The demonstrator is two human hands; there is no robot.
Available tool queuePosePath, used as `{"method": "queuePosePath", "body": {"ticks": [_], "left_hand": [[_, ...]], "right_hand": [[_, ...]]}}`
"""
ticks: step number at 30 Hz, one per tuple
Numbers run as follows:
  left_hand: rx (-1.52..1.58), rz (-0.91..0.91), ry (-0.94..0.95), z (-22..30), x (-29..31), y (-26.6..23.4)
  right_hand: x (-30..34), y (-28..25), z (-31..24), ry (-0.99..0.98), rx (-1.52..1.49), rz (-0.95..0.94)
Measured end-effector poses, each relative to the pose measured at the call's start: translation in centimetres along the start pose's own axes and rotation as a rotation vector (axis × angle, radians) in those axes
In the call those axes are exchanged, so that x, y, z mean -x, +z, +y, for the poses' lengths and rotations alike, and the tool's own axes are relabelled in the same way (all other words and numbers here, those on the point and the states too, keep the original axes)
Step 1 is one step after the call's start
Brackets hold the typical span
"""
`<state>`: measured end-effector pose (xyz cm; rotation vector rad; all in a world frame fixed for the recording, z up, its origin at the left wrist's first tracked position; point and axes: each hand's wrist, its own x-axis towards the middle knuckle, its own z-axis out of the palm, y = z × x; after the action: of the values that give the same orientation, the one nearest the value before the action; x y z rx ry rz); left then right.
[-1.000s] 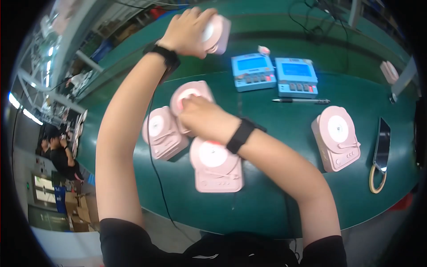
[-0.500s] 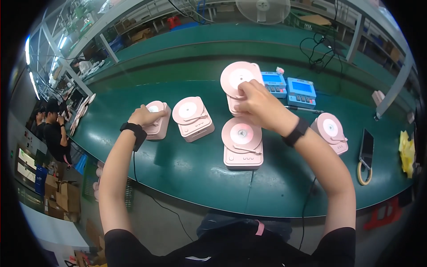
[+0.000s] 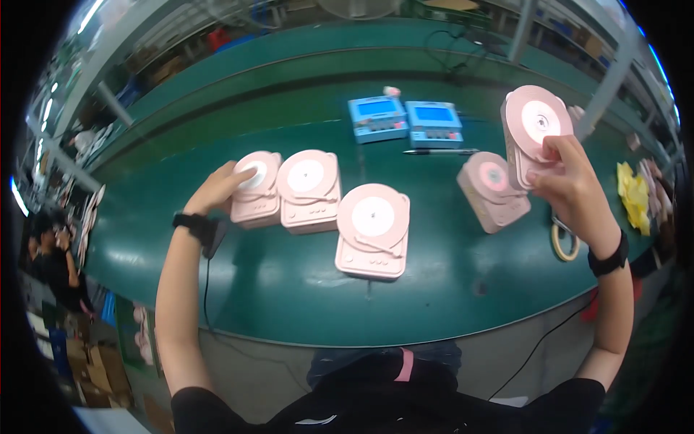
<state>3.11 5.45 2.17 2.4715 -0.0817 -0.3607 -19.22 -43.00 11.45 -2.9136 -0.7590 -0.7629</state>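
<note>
My right hand (image 3: 570,177) grips a pink mini record player (image 3: 541,119) by its front end and holds it up, tilted, above the table's right side. Partly behind it stands another pink mini record player (image 3: 494,192), its disc centre lit pinkish. My left hand (image 3: 217,189) is closed on the left edge of the leftmost mini record player (image 3: 254,206), with fingertips on its white disc centre. Close beside that one stands a second player (image 3: 309,194). Nearer to me and to the right sits one more player (image 3: 372,231). Each has a round disc, a tone arm and small buttons.
Two blue devices with screens (image 3: 379,119) (image 3: 434,123) stand at the back of the green table (image 3: 289,304), a pen (image 3: 441,152) before them. A tan ring (image 3: 565,242) and yellow wrapping (image 3: 633,197) lie at the right. Other people (image 3: 58,260) are far left.
My right hand has carried its player right, from beside the blue devices to over the right-hand player. The leftmost player now stands closer to its neighbour. The view has turned right.
</note>
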Motion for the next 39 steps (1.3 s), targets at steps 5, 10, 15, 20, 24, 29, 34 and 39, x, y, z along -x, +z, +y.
{"method": "queuePosePath", "body": {"ticks": [5,10,15,20,24,29,34,39], "left_hand": [[0.445,-0.297,0.201,-4.0,-1.9,0.5],[0.613,-0.321,0.23,-7.2,-2.3,0.5],[0.746,-0.315,0.202,-8.3,-2.2,0.4],[0.681,-0.244,0.204,-7.8,-2.1,0.9],[0.67,-0.274,0.202,-7.7,-2.0,0.8],[0.655,-0.263,0.188,-7.7,-1.4,0.6],[0.67,-0.323,0.208,-6.0,0.0,0.7],[0.647,-0.31,0.188,-4.2,1.0,1.1]], "right_hand": [[1.3,0.4,5.3,0.182,0.097,-0.099],[2.7,2.4,11.5,0.23,0.11,-0.024],[1.7,6.8,18.8,0.264,-0.022,0.087],[-0.4,13.7,27.9,0.625,-0.7,0.377],[-1.1,19.0,33.4,0.797,-0.942,0.53],[1.0,22.1,36.0,0.97,-1.19,0.769],[3.3,19.6,35.1,1.056,-0.777,0.488],[2.6,15.3,28.9,1.205,-0.357,0.065]]}}
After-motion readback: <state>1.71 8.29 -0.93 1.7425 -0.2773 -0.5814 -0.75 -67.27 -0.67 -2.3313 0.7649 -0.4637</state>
